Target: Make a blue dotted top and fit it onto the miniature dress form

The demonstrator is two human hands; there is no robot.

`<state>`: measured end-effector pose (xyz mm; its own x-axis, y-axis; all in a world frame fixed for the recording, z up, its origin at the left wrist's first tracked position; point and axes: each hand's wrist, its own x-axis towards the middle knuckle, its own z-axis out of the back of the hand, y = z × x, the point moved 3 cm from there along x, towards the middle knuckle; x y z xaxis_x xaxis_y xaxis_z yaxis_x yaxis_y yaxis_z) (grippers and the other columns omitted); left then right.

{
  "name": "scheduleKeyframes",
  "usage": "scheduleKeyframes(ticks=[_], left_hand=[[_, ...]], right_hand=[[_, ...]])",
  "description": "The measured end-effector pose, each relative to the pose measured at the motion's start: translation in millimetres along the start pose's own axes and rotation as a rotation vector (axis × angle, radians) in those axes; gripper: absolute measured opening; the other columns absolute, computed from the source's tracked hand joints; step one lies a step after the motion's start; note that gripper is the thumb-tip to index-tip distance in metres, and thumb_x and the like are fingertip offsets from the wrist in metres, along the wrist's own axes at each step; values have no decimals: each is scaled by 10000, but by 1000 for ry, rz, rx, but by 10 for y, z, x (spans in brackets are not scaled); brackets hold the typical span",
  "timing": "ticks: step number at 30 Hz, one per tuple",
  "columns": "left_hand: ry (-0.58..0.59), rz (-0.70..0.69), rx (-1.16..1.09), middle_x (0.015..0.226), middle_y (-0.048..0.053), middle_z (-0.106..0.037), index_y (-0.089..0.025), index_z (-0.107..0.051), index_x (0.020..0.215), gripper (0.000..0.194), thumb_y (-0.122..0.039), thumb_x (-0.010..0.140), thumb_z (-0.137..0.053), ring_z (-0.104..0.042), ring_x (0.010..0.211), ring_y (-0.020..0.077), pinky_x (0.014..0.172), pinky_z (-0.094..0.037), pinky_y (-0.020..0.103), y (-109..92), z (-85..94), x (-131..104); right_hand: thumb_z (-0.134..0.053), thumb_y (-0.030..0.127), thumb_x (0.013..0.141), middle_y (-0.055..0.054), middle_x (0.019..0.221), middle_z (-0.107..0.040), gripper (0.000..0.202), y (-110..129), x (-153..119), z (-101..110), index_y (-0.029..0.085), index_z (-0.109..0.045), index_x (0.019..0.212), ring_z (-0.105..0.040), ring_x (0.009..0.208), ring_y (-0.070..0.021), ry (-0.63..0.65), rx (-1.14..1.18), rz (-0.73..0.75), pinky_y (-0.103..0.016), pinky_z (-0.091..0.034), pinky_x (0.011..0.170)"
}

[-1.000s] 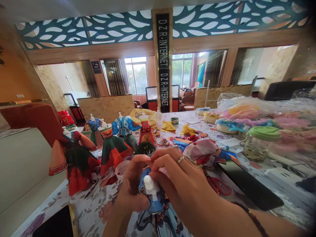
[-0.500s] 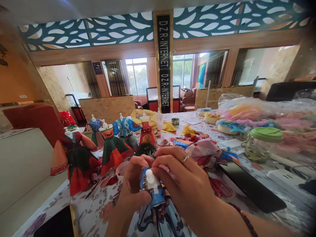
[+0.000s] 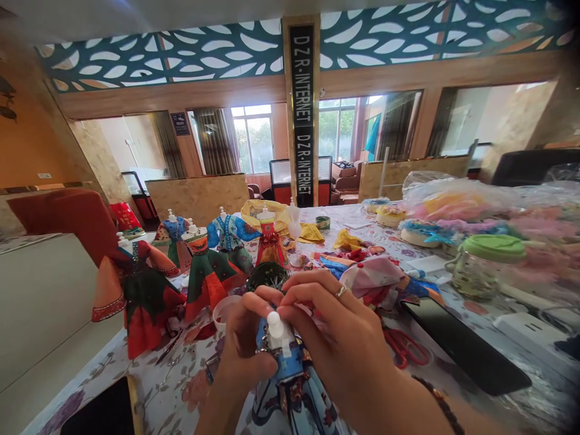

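Between my two hands a small white doll form (image 3: 277,331) stands in a blue bodice (image 3: 290,362) with a light, patterned skirt (image 3: 294,405). My left hand (image 3: 247,338) is closed around the left side of the bodice, thumb in front and fingertips behind. On the other side my right hand (image 3: 338,332), with a ring on one finger, pinches the upper back near the neck. The fingertips of both hands nearly meet behind the white neck. Whatever lies between them there is hidden.
Several dressed doll forms (image 3: 140,290) stand at the left. Behind my hands is a dark round bowl (image 3: 267,276). Fabric pieces (image 3: 374,275), red scissors (image 3: 408,349), a black phone (image 3: 466,344) and a green-lidded jar (image 3: 487,266) lie rightward. Another phone (image 3: 106,408) is at the lower left.
The fingers of my left hand have shifted slightly behind the neck. My right hand and the doll form stay almost as they were.
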<state>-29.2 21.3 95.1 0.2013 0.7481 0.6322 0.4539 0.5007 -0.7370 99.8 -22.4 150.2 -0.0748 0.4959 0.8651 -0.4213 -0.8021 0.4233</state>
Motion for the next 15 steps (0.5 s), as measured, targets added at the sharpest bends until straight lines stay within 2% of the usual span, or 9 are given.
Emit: scheduleKeyframes(ticks=[4,9,15], left_hand=[[-25,22,-3,892,14,-581,-261,-604,768,355,-391,518,-820,-530,686,173,515,-418,236,11,37,-14],[-9,12,-22,872,4,-575,-281,-594,766,366,-462,532,-809,-533,724,179,546,-430,239,5,44,-2],[-21,41,-19,857,5,-583,-292,-609,745,361,-445,500,-825,-548,680,177,495,-437,250,-3,33,25]], right_hand=[[-559,81,836,-12,898,-630,127,-2,-13,-30,202,-572,801,-604,829,-115,-27,69,-44,-208,-476,759],[-559,71,804,-5,853,-625,144,-27,-5,-38,208,-555,759,-613,796,-119,-62,158,-107,-211,-484,708],[-563,78,796,2,823,-624,135,-71,28,-23,193,-557,725,-611,774,-100,-11,227,-144,-185,-468,685]])
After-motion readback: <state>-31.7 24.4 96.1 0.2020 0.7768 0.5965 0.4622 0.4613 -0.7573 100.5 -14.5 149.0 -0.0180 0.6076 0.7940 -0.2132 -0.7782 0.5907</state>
